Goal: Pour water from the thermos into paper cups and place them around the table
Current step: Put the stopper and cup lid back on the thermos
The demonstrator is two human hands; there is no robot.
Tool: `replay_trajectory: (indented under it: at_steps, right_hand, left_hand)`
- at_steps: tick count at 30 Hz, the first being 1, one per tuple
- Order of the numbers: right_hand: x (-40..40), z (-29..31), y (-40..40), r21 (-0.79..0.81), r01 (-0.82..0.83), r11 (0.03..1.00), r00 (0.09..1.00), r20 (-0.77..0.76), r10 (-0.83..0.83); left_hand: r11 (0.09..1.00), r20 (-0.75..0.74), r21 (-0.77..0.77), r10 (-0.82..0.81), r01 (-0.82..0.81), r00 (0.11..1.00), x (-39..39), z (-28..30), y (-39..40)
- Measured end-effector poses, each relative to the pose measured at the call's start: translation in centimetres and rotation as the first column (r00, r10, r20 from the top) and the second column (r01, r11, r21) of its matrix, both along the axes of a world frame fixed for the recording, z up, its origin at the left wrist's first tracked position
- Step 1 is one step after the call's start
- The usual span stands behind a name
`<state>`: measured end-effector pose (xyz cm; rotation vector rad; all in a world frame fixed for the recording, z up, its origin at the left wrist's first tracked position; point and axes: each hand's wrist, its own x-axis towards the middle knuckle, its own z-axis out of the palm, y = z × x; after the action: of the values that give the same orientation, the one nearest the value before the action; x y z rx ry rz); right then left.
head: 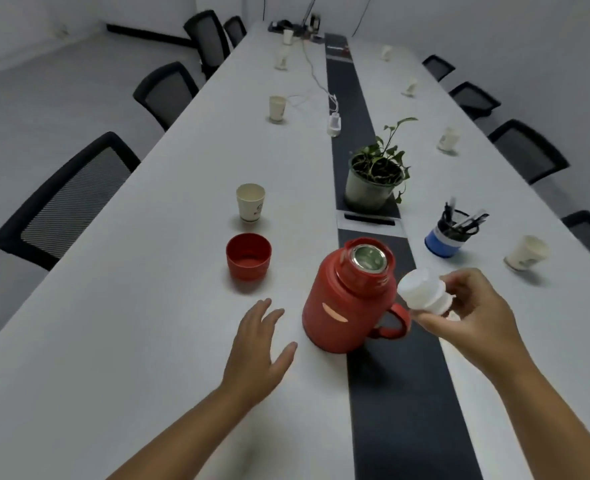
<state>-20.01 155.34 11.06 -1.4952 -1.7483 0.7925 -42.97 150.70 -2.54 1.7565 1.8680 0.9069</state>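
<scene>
Two bare hands work over the near end of a long white bench (148,341). The right hand (473,306) has its grip pinched around a white ribbed plastic stopper (421,291), fingers curled over the top and thumb underneath, holding it in the air just right of the mouth of a red thermos with a side handle (345,303). The thermos stands upright and uncapped on the bench, straddling the edge of the dark strip (390,393) that runs down the middle, its handle turned toward the right hand and its steel-rimmed opening showing. The left hand (257,344) has its grip spread, palm down and empty, fingers apart, hovering low over the bench just left of the thermos without touching it. Beyond the left hand sits a red plastic cup-shaped thermos lid (248,256), open side up, and just behind that a cream paper cup with a printed mark (250,202), upright. To the right, near the bench edge, stands another cream paper cup (527,252). Between it and the thermos is a blue and white pen holder full of pens (449,235). A potted green plant in a grey pot (373,178) rests on the dark strip behind the thermos. More paper cups line both sides farther down, facing black mesh office chairs (68,199).
</scene>
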Motion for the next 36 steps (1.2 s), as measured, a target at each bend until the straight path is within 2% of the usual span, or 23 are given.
replay_trajectory:
  at_steps: [4,8,13,16,25,33,36]
  right_hand:
    - [1.6,1.4,3.3,0.009,-0.028,1.0,0.993,0.112,0.027]
    - [0.9,0.8,7.0,0.031,-0.182,0.983,0.947,0.275,0.166]
    - [-1.6,1.1,10.2,-0.063,-0.433,0.899,0.716,0.581,0.386]
    - [-2.6,1.2,11.1,-0.138,-0.496,0.857,0.583,0.678,0.446]
    - [-3.4,1.7,11.8,-0.194,-0.549,0.813,0.397,0.795,0.458]
    - [-4.2,2.1,12.3,-0.308,-0.547,0.778,0.298,0.797,0.525]
    - [-4.7,2.4,12.4,-0.314,-0.522,0.793,0.302,0.802,0.516]
  left_hand:
    - [0.994,0.145,0.007,-0.111,0.112,0.983,4.8,4.5,5.5]
    - [0.987,0.221,-0.063,-0.128,0.145,0.967,6.2,5.7,9.3]
    - [0.968,0.246,-0.102,-0.198,0.229,0.949,5.7,5.9,10.5]
    - [0.969,0.239,-0.103,-0.193,0.223,0.951,5.6,5.8,10.7]
    - [0.977,0.262,-0.053,-0.187,0.208,0.947,5.2,4.8,11.0]
    - [0.975,0.335,-0.02,-0.201,0.22,0.921,5.2,4.0,11.2]
    - [0.971,0.341,-0.009,-0.221,0.238,0.914,5.2,4.3,11.1]
